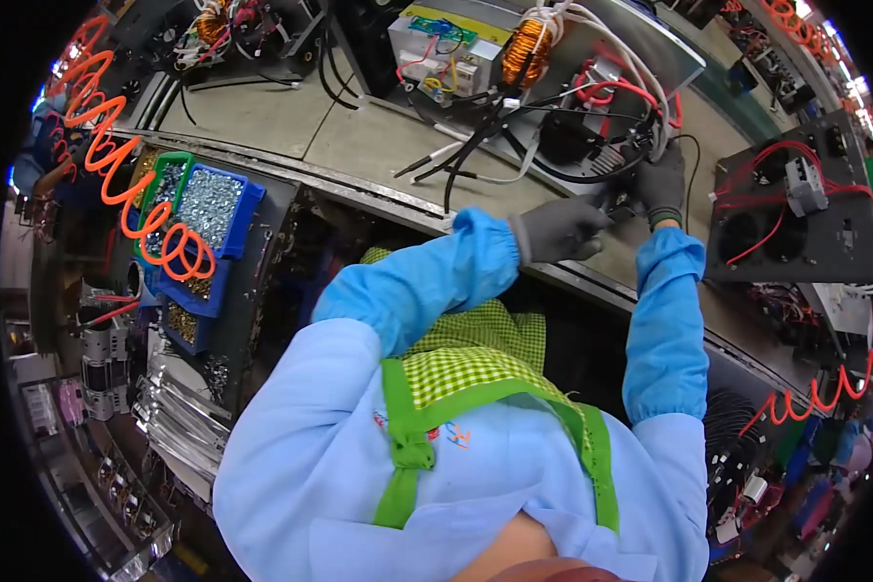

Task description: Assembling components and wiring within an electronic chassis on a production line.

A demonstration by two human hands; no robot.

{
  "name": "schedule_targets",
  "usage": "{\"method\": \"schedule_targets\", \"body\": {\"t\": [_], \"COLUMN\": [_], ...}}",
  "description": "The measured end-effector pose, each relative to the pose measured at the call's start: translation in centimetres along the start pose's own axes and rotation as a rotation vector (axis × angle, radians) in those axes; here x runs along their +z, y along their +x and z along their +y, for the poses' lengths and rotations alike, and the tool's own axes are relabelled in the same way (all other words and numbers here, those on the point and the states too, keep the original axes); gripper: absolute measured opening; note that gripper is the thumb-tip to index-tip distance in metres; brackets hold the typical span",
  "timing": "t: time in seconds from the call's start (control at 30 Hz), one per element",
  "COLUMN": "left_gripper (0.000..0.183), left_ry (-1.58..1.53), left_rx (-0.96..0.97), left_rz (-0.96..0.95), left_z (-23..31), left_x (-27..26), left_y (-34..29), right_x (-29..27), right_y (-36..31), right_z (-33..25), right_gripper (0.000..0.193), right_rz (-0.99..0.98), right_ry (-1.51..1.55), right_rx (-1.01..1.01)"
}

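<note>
Both hands wear grey gloves and meet at the near right corner of a metal chassis plate (pixel 684 63). My left hand (pixel 561 231) is closed, its curled fingertips beside a small dark part at the plate's edge; what they hold is hidden. My right hand (pixel 662 182) is closed at the same corner, just below the white cables (pixel 640 73), and its grip is too dark to make out. On the plate sit a copper-wound coil (pixel 527 53), a green circuit board (pixel 443 31) and red wires (pixel 630 89). Black cables (pixel 466 155) hang loose over the bench's near side.
To the right stands a black panel with fans and red wires (pixel 795 199). Blue and green bins of small metal fasteners (pixel 210 206) lie at the left. Orange coiled air hoses (pixel 116 189) hang there, with another coil (pixel 824 400) at lower right. Another unit (pixel 233 29) sits far left.
</note>
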State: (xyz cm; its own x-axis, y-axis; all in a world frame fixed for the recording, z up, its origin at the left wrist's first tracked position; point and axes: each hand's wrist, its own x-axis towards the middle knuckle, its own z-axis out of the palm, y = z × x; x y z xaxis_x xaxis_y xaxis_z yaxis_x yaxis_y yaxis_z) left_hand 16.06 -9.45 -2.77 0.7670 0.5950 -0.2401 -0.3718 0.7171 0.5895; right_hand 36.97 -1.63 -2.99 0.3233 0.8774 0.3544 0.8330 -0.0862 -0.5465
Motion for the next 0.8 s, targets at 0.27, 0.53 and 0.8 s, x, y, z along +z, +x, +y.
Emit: {"method": "schedule_targets", "body": {"t": [0.27, 0.53, 0.8], "left_gripper": [0.012, 0.032, 0.019], "left_ry": [0.540, 0.396, 0.869], "left_rx": [-0.086, -0.016, -0.071], "left_rz": [-0.159, 0.062, -0.243], "left_z": [4.5, 2.5, 6.0], "left_x": [2.8, 2.5, 4.0], "left_y": [2.4, -0.3, 2.0], "right_x": [-0.1, 0.4, 0.3], "right_y": [-0.3, 0.0, 0.0], "right_z": [-0.8, 0.9, 0.2], "right_gripper": [0.057, 0.055, 0.058], "right_rz": [0.010, 0.020, 0.005], "right_ry": [-0.041, -0.080, -0.048], "right_rx": [-0.034, -0.015, -0.085]}}
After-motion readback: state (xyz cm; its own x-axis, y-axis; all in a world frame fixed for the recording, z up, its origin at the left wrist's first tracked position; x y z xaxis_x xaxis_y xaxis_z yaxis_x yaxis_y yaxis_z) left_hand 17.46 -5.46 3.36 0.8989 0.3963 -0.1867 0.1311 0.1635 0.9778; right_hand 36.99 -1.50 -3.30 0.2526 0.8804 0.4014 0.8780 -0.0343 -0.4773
